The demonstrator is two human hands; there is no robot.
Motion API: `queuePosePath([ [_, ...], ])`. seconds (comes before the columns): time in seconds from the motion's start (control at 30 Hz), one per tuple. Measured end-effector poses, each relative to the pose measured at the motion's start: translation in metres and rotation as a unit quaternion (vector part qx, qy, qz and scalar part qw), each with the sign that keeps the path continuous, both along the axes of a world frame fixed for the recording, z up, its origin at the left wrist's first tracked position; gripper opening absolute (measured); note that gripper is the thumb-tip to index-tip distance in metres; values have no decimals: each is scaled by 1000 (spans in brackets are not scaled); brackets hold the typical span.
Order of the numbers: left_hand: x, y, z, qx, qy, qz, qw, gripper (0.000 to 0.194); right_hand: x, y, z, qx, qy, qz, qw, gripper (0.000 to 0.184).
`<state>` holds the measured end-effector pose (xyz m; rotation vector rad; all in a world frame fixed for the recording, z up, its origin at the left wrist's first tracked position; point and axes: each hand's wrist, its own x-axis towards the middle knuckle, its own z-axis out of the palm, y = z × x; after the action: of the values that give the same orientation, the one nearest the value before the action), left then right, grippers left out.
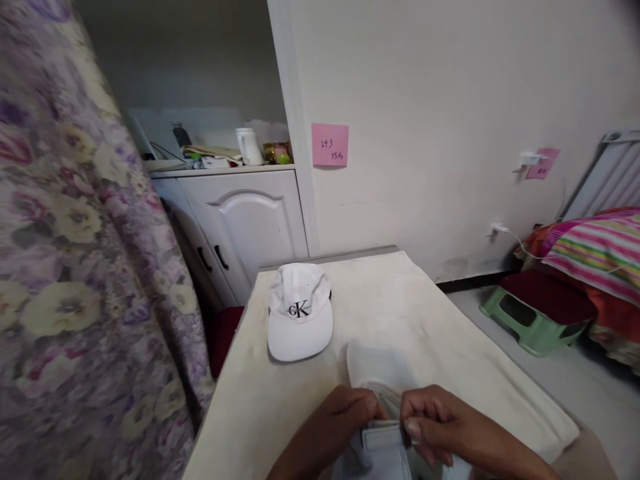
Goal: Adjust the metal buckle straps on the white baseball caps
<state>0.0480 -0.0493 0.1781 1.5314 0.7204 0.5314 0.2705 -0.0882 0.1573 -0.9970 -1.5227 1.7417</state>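
Note:
A pale baseball cap (377, 365) lies at the near side of the table, its brim pointing away from me. My left hand (350, 410) is closed on the left part of the cap's rear edge, near its strap. Across from it, my right hand (433, 423) pinches the other side of the strap, thumb and fingers together. Part of the cap hangs below the hands toward the bottom of the view. Farther back on the table sits a second white baseball cap (300, 313), upright, with black CK letters on its front; neither hand touches it.
The table (390, 293) has a cream cover and stands against the wall. A floral curtain (100, 267) hangs at left. Behind it is a white cabinet (250, 213) with a white jug (249, 147) on top. To the right are a green stool (530, 330) and a bed with a striped cover (605, 243).

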Motion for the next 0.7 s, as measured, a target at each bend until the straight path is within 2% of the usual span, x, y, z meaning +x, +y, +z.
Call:
queuePosePath([
  [0.17, -1, 0, 1, 6, 5, -3, 1000, 51, 1, -1, 0, 1, -1, 6, 1000, 45],
  [0.33, 1, -3, 4, -29, 41, -9, 999, 21, 7, -5, 0, -3, 27, -3, 1000, 38],
  [0.4, 3, -4, 3, -49, 62, 1, 997, 16, 8, -6, 0, -3, 33, 2, 999, 37],
  [0.7, 5, -3, -12, -57, 62, -1, 996, 25, 4, -8, 4, -9, 22, 11, 1000, 31],
])
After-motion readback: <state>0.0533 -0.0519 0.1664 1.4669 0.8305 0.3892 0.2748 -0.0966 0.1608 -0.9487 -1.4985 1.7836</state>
